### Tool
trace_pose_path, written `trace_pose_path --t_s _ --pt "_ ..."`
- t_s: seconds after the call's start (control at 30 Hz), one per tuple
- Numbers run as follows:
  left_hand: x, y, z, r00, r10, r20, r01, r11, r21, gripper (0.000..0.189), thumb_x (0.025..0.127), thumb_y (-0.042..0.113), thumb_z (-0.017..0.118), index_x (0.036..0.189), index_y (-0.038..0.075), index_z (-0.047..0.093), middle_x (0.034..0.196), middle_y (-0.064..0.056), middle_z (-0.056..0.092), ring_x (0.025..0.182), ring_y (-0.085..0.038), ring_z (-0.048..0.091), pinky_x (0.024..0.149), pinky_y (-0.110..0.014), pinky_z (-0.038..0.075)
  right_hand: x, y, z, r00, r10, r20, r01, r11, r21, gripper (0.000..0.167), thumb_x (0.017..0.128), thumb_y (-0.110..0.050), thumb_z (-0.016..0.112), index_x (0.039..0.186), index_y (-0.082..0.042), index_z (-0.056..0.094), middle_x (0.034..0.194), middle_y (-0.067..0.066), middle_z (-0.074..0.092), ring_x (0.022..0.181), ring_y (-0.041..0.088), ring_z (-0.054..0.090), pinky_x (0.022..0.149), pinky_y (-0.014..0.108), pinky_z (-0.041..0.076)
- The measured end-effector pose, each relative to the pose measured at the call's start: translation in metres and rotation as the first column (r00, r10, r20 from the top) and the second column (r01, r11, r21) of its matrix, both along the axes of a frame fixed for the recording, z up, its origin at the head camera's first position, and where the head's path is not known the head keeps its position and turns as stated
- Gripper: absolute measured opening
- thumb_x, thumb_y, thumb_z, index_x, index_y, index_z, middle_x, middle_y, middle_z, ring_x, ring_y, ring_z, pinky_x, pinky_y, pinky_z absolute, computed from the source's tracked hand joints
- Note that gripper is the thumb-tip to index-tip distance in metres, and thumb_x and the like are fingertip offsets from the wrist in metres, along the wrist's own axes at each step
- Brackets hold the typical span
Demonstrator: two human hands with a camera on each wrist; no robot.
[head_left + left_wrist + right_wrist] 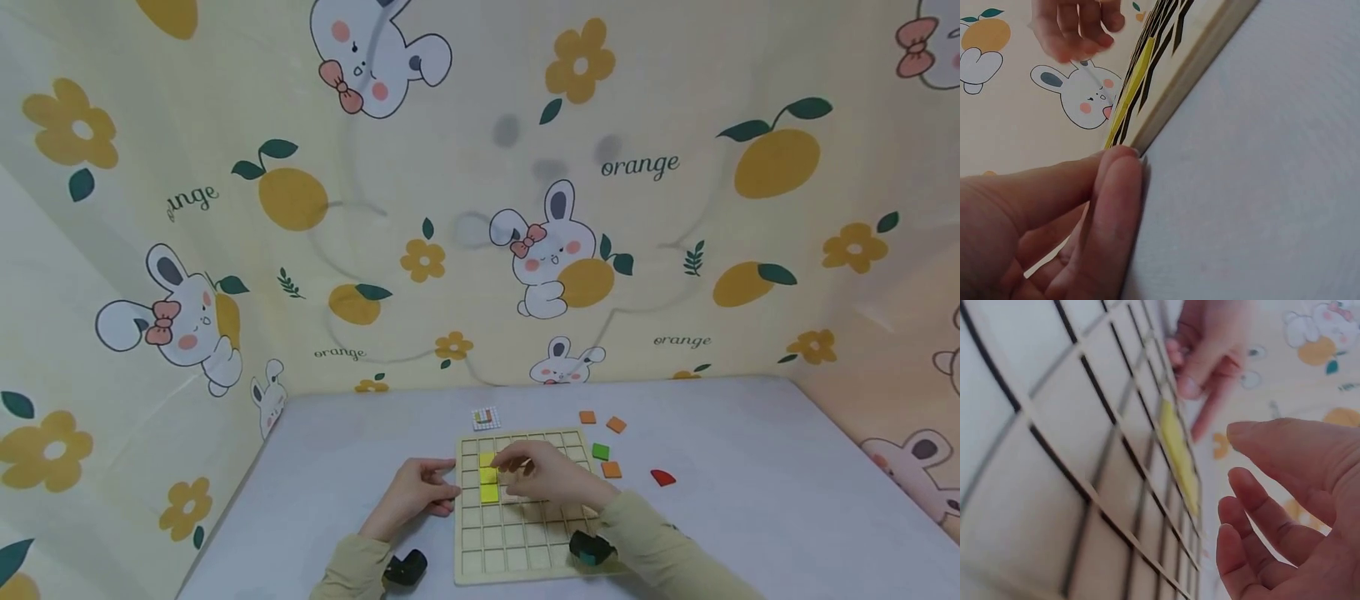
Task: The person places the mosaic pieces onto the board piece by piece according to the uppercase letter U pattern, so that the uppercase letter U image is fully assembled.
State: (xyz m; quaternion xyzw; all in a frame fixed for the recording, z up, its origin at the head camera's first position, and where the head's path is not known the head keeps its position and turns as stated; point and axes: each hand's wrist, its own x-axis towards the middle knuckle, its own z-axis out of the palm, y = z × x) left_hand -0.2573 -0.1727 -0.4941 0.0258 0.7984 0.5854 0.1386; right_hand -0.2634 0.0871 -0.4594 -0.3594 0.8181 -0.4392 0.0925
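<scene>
A wooden grid board (555,562) lies on the table, its raised strips dividing it into square cells. Three yellow square tiles (489,493) form a column near its left side, the upper ones partly behind my right fingers. My left hand (417,495) touches the board's left edge with thumb and index finger; its other fingers are bent. Over the board, just right of the yellow tiles, hovers my right hand (551,473). In the right wrist view, the right hand's thumb and loosely bent fingers stand apart, with nothing between them.
Right of the board lie orange square tiles (611,470), a green square tile (601,451) and a red quarter-circle piece (663,477). A small pattern card (486,418) sits behind the board. Black wrist devices (406,568) show below both hands. A printed curtain (465,150) encloses the table.
</scene>
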Motion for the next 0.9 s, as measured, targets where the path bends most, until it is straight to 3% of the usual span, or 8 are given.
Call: trace_pose_path --t_s 0.27,0.43,0.57,0.73,0.9 --pt "0.000 0.000 0.001 1.000 0.005 0.007 -0.005 1.000 0.006 0.059 0.079 0.001 0.076 0.132 -0.006 0.052 0.078 -0.011 0.067 0.061 -0.017 0.067 0.059 -0.032 0.060 0.002 0.038 0.017 0.998 -0.043 -0.037 0.042 0.999 -0.034 0.031 0.089 -0.012 0.070 0.118 -0.009 0.063 0.112 0.007 0.063 0.100 0.032 0.056 0.081 0.035 0.053" --pt "-0.001 0.001 0.000 1.000 0.010 -0.001 -0.010 1.000 0.010 0.058 0.079 0.001 0.076 0.132 -0.005 0.052 0.079 -0.011 0.066 0.060 -0.017 0.067 0.058 -0.032 0.060 0.001 0.068 0.021 0.990 -0.130 -0.060 0.129 0.991 -0.014 0.032 0.089 -0.017 0.070 0.120 -0.013 0.062 0.113 0.001 0.063 0.103 0.029 0.056 0.087 0.038 0.051" --pt "-0.003 0.002 -0.002 1.000 0.018 0.004 -0.018 1.000 -0.002 0.058 0.079 0.001 0.076 0.132 -0.004 0.053 0.079 -0.011 0.066 0.060 -0.017 0.067 0.058 -0.032 0.060 0.003 0.094 0.020 0.982 -0.176 -0.073 0.176 0.984 -0.005 0.031 0.088 -0.015 0.071 0.118 -0.012 0.063 0.113 0.007 0.063 0.101 0.031 0.058 0.084 0.037 0.052" --pt "-0.002 0.002 -0.002 1.000 0.026 0.013 -0.025 1.000 -0.015 0.058 0.078 0.002 0.077 0.132 -0.003 0.054 0.078 -0.011 0.066 0.060 -0.016 0.067 0.058 -0.032 0.060 0.010 0.123 0.017 0.984 -0.177 -0.007 0.177 0.984 0.013 0.034 0.088 -0.011 0.070 0.120 -0.005 0.061 0.112 0.012 0.062 0.096 0.029 0.058 0.078 0.031 0.053" --pt "-0.002 0.000 -0.001 1.000 0.014 0.008 -0.014 1.000 -0.003 0.059 0.078 0.002 0.077 0.132 -0.004 0.053 0.078 -0.011 0.066 0.059 -0.016 0.066 0.059 -0.032 0.060 0.016 0.146 0.011 0.981 -0.169 0.095 0.159 0.982 0.100 0.040 0.087 -0.011 0.069 0.125 -0.002 0.059 0.112 0.009 0.062 0.090 0.023 0.056 0.069 0.025 0.051"
